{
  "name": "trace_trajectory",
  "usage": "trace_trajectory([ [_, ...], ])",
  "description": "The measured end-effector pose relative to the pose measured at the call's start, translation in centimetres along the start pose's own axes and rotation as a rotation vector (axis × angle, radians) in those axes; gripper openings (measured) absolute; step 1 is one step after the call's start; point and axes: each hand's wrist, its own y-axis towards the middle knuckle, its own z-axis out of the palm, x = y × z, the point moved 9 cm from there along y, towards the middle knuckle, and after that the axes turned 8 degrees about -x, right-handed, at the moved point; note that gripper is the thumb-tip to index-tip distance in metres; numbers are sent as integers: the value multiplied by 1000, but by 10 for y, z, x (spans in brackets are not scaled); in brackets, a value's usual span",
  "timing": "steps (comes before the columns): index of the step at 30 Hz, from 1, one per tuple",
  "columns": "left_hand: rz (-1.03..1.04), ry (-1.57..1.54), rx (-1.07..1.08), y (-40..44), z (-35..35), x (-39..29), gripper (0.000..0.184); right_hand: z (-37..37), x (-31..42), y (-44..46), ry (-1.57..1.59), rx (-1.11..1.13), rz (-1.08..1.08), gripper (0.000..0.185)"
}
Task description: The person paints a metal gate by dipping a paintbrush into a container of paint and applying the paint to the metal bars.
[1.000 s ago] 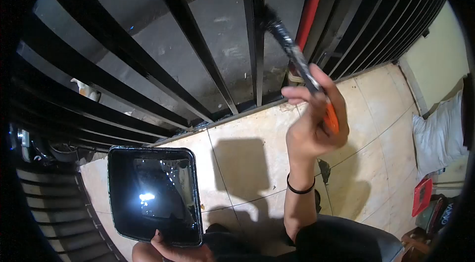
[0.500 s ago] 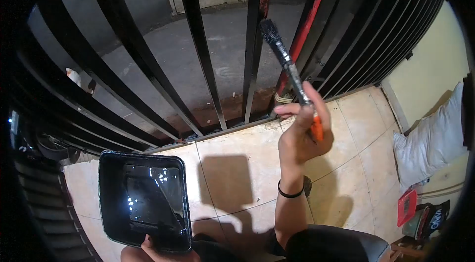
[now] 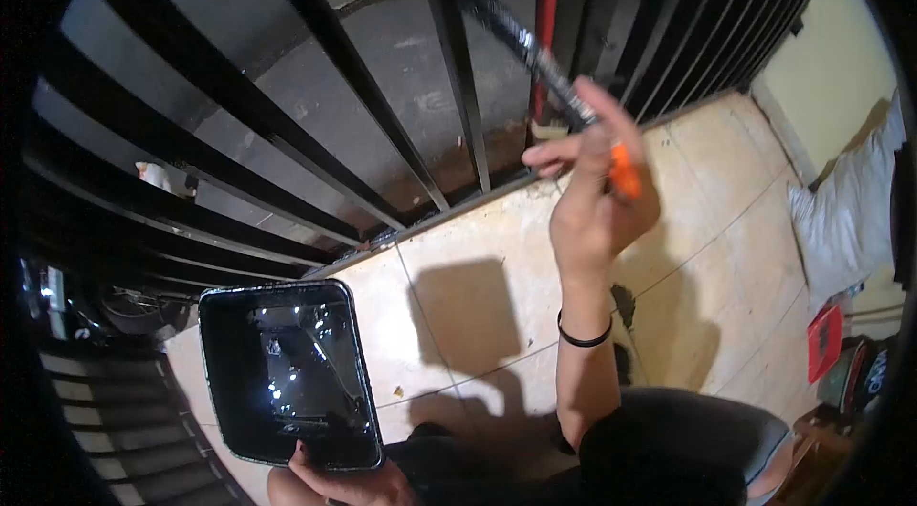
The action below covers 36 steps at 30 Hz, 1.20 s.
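Note:
My right hand (image 3: pixel 597 181) is closed round the orange handle of a paintbrush (image 3: pixel 535 57), its bristles coated black. The blurred bristle end points up and left, beside a dark metal bar (image 3: pixel 454 67) of the fence; whether it touches the bar I cannot tell. Red shows near the top of that bar, and the bar to its right (image 3: pixel 547 10) has a bright red face. At the lower left, my left hand (image 3: pixel 349 485) grips the near rim of a black square tub (image 3: pixel 229 372), thumb over the edge. Shiny black paint (image 3: pixel 330 382) lies in the tub.
Cream floor tiles (image 3: pixel 688 191) spread below the fence. A white sack (image 3: pixel 850 200) leans by the right wall, with a red item (image 3: pixel 823 344) and a dark bag (image 3: pixel 871 377) near it. A wheel (image 3: pixel 143 305) is at left. Beyond the bars stands a white bird (image 3: pixel 153 174).
The head view has turned, so the fence bars lean more and sit further left. My right hand and the brush have risen slightly in view; both hands keep their grip.

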Motion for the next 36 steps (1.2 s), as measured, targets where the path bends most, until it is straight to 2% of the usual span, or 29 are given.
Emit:
trace_trajectory([
  [3, 59, 55, 18, -7, -3, -15, 37, -4, 8, -1, 191, -29, -83, 25],
  [5, 98, 66, 21, -3, -16, -20, 38, -7, -43, -36, 79, 39, 104, 24],
  [6, 425, 424, 17, -1, -22, -40, 45, -15, -70, -59, 22, 65, 183, 25],
  [8, -102, -299, 120, 2, -8, -42, 44, -36, -103, -96, -86, 85, 322, 24],
  [9, -78, -242, 56, 6, -14, -59, 58, -47, -112, -109, -88, 87, 346, 24],
  [10, 381, 195, 109, 13, -23, -89, 66, -60, -128, -125, -112, 85, 442, 22],
  [12, 1028, 752, 162, 10, -31, -123, 76, -87, -166, -155, -90, 36, 598, 21],
  [14, 1247, 782, 251, 15, -23, -143, 85, -99, -179, -154, -113, 29, 635, 21],
  [15, 1190, 773, 236, 40, -36, -149, 75, -104, -183, -153, -146, 29, 663, 21],
  [19, 883, 598, 170, 81, -63, -163, 74, -88, -181, -124, -99, 91, 628, 22],
  [23, 678, 501, 137, 86, -69, -142, 73, -75, -180, -113, -96, 183, 525, 22],
  [29, 538, 435, 103, 84, -59, -118, 71, -60, -186, -117, -89, 206, 557, 24],
  [31, 515, 434, 99, 86, -55, -111, 71, -48, -149, -90, -64, 181, 293, 25],
  [35, 485, 444, 94, 85, -51, -103, 70, -46, -115, -65, 171, 69, 248, 28],
  [36, 475, 438, 93, 85, -50, -101, 69, -46, -123, -71, 200, 73, 315, 28],
])
